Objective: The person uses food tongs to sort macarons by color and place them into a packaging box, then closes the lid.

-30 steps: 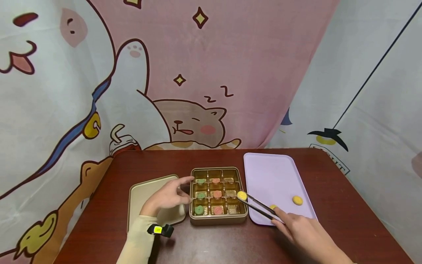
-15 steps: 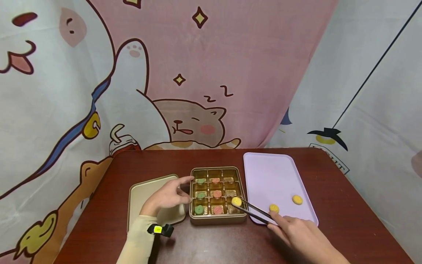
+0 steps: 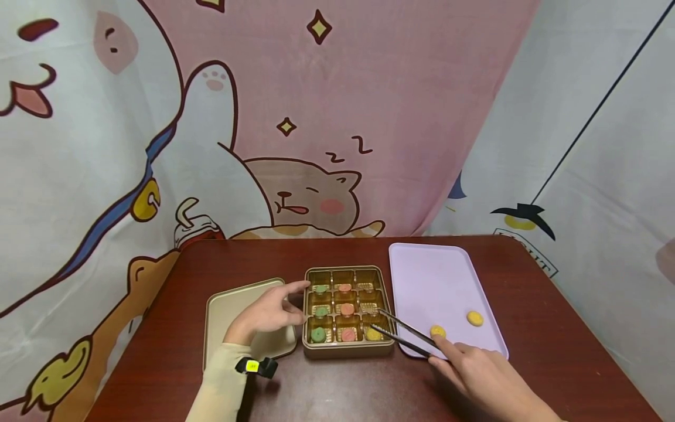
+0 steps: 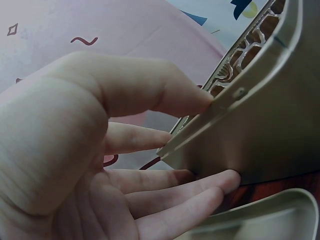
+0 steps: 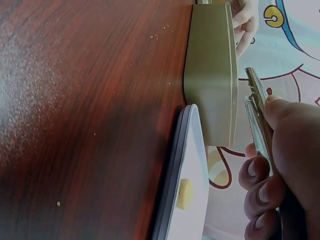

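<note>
A gold tin [image 3: 348, 351] holds a divided insert. Round green cookies [image 3: 318, 334] sit in its left column and pink ones [image 3: 348, 334] in the middle column. One yellow cookie [image 3: 374, 333] lies in the front right compartment. My left hand [image 3: 270, 310] touches the tin's left side; the left wrist view shows its fingertips [image 4: 230, 181] against the wall. With my right hand [image 3: 480, 372] I grip black-handled tongs [image 3: 401, 341]. Their tips are spread above the right column, with nothing between them.
A lilac tray [image 3: 432, 281] right of the tin carries two yellow cookies, one near my right hand [image 3: 437, 332] and another cookie [image 3: 475, 318] further right. The tin's lid [image 3: 221, 316] lies under my left hand. A printed cloth [image 3: 401, 117] hangs behind the table.
The yellow cookie held in the tongs has moved left over the tin and been let go into the front right compartment. The tongs have spread. My left hand has stayed put.
</note>
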A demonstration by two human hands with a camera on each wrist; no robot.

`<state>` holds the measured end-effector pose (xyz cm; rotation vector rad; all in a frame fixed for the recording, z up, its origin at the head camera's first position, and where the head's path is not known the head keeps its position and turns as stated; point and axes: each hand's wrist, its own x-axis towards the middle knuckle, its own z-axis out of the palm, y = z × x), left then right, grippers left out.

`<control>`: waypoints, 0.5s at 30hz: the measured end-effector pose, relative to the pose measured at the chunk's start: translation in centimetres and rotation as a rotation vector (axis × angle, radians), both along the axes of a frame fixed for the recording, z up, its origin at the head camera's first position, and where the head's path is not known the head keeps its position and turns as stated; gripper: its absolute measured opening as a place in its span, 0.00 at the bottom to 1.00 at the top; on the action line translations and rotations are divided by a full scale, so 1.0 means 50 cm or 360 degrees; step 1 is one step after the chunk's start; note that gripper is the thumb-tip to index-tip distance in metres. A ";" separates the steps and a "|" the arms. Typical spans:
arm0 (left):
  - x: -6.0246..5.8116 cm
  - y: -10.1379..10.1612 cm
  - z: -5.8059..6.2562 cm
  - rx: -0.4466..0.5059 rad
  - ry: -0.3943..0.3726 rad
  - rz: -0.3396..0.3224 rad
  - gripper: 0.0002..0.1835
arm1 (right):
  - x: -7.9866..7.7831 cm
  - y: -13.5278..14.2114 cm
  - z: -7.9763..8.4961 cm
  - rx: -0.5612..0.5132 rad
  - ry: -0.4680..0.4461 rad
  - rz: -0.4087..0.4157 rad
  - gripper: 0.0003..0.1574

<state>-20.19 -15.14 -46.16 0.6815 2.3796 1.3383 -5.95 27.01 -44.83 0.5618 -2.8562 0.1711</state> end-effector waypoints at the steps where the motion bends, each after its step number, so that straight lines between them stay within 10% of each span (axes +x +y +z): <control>1: 0.000 0.000 0.000 0.0005 -0.0001 0.0000 0.46 | 0.001 0.000 -0.001 -0.0003 -0.0010 -0.0005 0.25; 15: -0.001 0.001 -0.006 0.0016 -0.0005 -0.0009 0.46 | 0.009 0.008 -0.003 0.0018 -0.0113 -0.0114 0.26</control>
